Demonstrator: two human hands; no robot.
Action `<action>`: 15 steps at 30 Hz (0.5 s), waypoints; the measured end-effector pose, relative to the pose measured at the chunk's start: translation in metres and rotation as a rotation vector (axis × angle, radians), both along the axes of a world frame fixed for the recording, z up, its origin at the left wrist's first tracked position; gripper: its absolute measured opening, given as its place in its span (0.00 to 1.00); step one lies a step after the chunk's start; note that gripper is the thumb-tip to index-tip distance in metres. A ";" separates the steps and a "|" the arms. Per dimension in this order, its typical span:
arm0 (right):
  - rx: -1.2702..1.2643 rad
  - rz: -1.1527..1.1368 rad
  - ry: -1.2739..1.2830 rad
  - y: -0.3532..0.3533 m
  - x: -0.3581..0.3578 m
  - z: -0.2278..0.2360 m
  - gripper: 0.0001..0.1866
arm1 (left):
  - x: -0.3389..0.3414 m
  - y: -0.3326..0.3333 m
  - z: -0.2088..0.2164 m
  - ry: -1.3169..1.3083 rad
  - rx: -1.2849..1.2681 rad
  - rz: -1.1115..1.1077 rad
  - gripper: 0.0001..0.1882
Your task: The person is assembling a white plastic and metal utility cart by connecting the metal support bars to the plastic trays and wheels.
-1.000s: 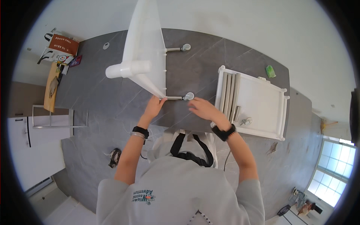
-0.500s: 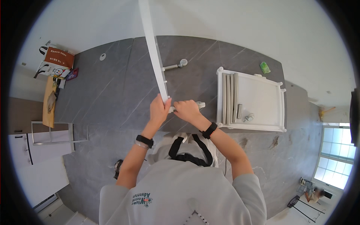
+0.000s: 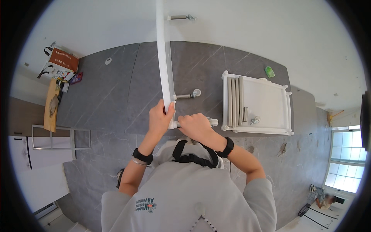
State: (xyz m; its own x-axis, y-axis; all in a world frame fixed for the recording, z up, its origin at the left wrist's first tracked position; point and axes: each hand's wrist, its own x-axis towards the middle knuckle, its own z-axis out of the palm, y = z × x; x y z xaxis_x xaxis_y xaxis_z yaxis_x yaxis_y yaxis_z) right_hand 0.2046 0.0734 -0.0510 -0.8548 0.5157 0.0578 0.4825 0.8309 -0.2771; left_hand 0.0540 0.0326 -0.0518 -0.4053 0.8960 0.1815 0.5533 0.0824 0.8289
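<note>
A white shelf tray [image 3: 162,65] stands on its edge above the grey table, running away from me. My left hand [image 3: 159,119] is closed around its near end, thumb on the inner side. At the near corner my right hand [image 3: 196,125] wraps a short leg with a caster wheel [image 3: 213,122]; the fingers hide most of the leg. Just beyond sticks out another short grey leg with a caster [image 3: 185,96]. A third caster leg [image 3: 179,17] juts from the far part of the tray.
Right on the table [image 3: 116,85] lies another white shelf tray [image 3: 270,104] holding several grey tubes [image 3: 234,102], a short tube [image 3: 245,114] and a loose caster [image 3: 255,120]. A green packet [image 3: 269,71] lies behind it. Far left stands a printed bag [image 3: 60,63]. Another person [image 3: 324,201] is at far right.
The upright tray has come nearer and swung straighter, bringing the far caster leg into view. Both hands have shifted slightly toward me, still holding on.
</note>
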 end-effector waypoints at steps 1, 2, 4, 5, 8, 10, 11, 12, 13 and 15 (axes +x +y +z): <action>-0.030 0.011 -0.014 -0.003 0.001 0.010 0.11 | 0.001 -0.002 0.008 -0.016 0.006 -0.016 0.13; -0.033 0.012 -0.017 -0.006 0.003 0.017 0.11 | 0.002 -0.003 0.015 -0.033 0.011 -0.032 0.14; -0.033 0.013 -0.019 -0.007 0.004 0.029 0.11 | 0.003 -0.004 0.028 -0.052 -0.024 -0.025 0.16; -0.034 0.014 -0.022 -0.006 0.005 0.032 0.11 | 0.004 -0.004 0.030 -0.068 -0.061 -0.019 0.18; -0.062 0.004 -0.039 -0.002 0.004 0.042 0.11 | 0.000 0.003 0.026 -0.009 -0.054 -0.013 0.20; -0.115 -0.014 -0.125 0.006 0.005 0.048 0.12 | 0.001 0.008 0.035 -0.020 -0.075 -0.011 0.21; -0.120 -0.014 -0.125 0.009 0.004 0.050 0.12 | 0.001 0.010 0.039 -0.031 -0.094 -0.009 0.22; -0.120 -0.022 -0.111 0.011 0.004 0.053 0.12 | 0.000 0.013 0.040 -0.031 -0.099 -0.008 0.22; -0.120 -0.030 -0.097 0.013 0.004 0.056 0.12 | -0.001 0.017 0.041 -0.020 -0.133 -0.019 0.23; -0.175 -0.046 -0.126 0.019 0.001 0.059 0.13 | -0.005 0.025 0.040 -0.007 -0.170 -0.028 0.25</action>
